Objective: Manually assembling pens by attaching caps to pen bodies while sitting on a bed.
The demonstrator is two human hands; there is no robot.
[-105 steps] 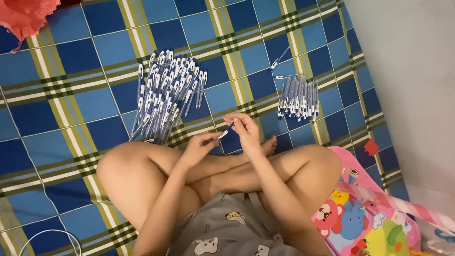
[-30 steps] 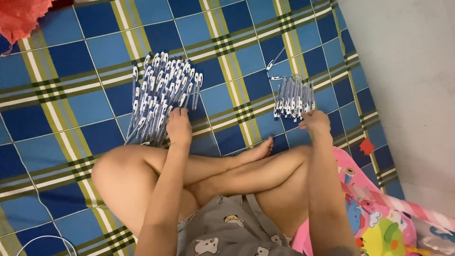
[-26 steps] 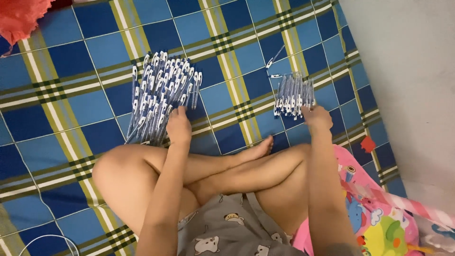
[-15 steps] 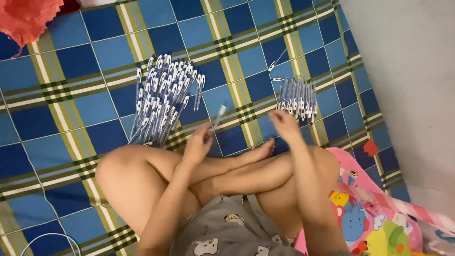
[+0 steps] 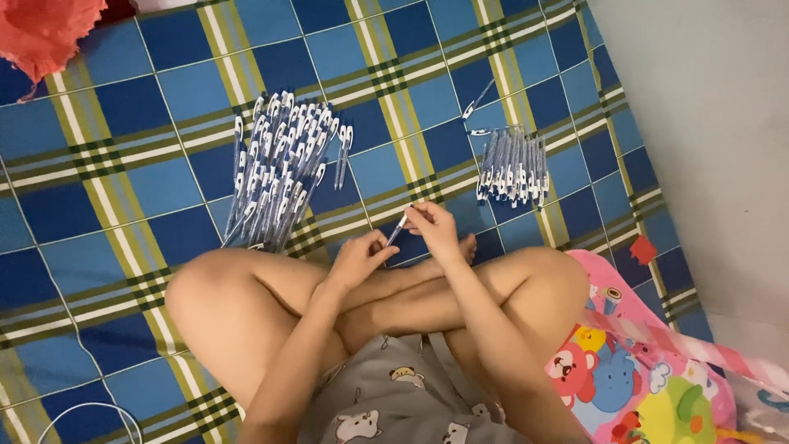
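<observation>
**Mia:** Look, both hands are back in the middle now. A second ago they were reaching out, one to each pile.

**Ben:** Yes. The left hand [image 5: 357,259] went to the big pile of pens [image 5: 279,168] and came back with one pen [image 5: 396,230]. The right hand [image 5: 434,230] was over at the small pile [image 5: 511,167].

**Mia:** So where is the pen now?

**Ben:** Up between the two hands, just above the crossed legs [image 5: 394,288]. The left fingers are pinched shut on its bottom end. The right fingers are closed on its top end (I can't tell if they brought a little part with them, it's too small).

**Mia:** So a new pen is being worked on?

**Ben:** I think so. The checked blue mat [image 5: 99,189] has lots more waiting in the big pile.
</observation>
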